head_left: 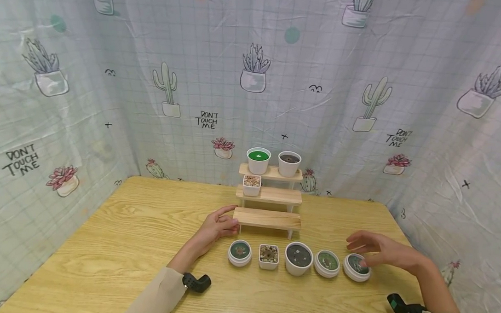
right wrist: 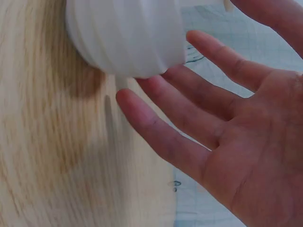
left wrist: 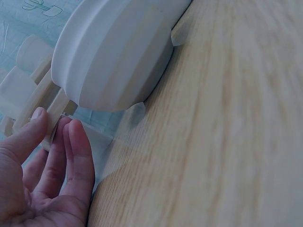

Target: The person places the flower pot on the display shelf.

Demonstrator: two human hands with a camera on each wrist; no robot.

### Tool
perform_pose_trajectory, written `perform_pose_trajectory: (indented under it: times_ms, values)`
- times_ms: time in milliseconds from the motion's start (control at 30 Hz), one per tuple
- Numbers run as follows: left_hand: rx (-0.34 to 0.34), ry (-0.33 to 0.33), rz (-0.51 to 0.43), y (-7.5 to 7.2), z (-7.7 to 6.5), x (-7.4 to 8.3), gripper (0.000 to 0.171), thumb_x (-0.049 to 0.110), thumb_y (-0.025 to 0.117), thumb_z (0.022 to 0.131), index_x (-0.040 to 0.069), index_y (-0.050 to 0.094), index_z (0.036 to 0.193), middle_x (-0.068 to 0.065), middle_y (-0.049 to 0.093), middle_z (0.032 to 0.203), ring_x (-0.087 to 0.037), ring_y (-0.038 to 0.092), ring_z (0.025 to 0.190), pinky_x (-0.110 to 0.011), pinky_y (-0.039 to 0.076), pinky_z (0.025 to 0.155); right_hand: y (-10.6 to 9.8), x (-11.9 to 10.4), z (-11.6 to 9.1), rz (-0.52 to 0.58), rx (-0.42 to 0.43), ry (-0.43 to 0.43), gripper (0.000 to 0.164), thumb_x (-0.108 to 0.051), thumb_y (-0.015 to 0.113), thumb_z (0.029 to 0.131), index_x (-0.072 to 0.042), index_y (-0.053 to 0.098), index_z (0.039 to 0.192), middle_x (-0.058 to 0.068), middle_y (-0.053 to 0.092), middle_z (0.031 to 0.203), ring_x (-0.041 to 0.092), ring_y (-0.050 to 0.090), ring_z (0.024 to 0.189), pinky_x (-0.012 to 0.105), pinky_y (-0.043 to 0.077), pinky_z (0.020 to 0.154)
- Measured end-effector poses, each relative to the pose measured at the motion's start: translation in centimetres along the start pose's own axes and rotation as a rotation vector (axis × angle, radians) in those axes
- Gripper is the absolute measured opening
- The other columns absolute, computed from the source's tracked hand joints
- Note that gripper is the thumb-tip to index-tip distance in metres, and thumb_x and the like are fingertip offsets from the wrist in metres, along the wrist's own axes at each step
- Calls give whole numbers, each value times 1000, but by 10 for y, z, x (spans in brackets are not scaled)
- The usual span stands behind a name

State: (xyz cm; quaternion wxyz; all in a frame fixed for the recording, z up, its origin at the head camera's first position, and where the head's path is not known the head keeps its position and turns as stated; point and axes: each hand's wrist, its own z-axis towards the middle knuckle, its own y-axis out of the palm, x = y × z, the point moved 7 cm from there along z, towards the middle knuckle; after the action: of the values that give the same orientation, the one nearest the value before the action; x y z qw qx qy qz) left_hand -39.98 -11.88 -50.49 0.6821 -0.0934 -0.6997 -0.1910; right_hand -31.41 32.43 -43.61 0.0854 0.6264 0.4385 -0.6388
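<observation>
Head view: grey curtain (head_left: 277,113) reads "DON'T TOUCH ME". Left hand (head_left: 215,226) pinches a tiered pale-wood stand (head_left: 266,218); relaxed right hand (head_left: 380,248) nears a round white pot (head_left: 356,270).

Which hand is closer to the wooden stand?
Left. The left hand holds the wooden stand at its lowest step; the right hand is farther right, by the rightmost pot.

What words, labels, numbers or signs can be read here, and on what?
"DON'T TOUCH ME": cloth backdrop, left in the head view.
"DON'T TOUCH ME": backdrop, left of centre.
"DON'T TOUCH ME": backdrop, right.
Small crosses: backdrop.
Pots: none readable.
Right wrist view: dark prints too blurred.
</observation>
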Motion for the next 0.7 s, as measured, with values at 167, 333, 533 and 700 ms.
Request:
perform_pose_trajectory:
  times_ms: [167, 333, 533, 700]
  values:
    - [10, -1, 5, -1, 0, 0, 69, 16, 68, 101, 10, 33, 161, -2, 74, 103, -16, 73, 99, -29, 63, 90, 1, 4, -1, -12, -18, 23, 58, -3, 64, 97, 11, 39, 146, 34, 54, 142, 2, 61, 124, 19, 52, 97]
    - [15, -2, 5, -1, 0, 0, 67, 14, 67, 101, 11, 35, 160, -3, 74, 103, -17, 73, 100, -30, 63, 91, 1, 6, -4, -1, -48, 36, 61, -4, 67, 95, 11, 40, 147, 28, 57, 142, 0, 59, 125, 18, 50, 97]
    - [10, 1, 7, -1, 0, 0, 67, 14, 67, 102, 10, 34, 160, -3, 73, 103, -17, 73, 99, -30, 63, 91, 5, 10, -3, -12, -98, 55, 65, -6, 71, 91, 5, 43, 149, 28, 51, 149, -2, 56, 127, 22, 51, 96]
    - [14, -3, -4, -1, 0, -1, 68, 14, 68, 101, 11, 34, 160, -4, 74, 103, -17, 73, 99, -30, 63, 90, 9, 12, -1, 9, -145, 71, 73, -6, 71, 88, 3, 40, 153, 24, 48, 154, -5, 51, 131, 35, 52, 97]
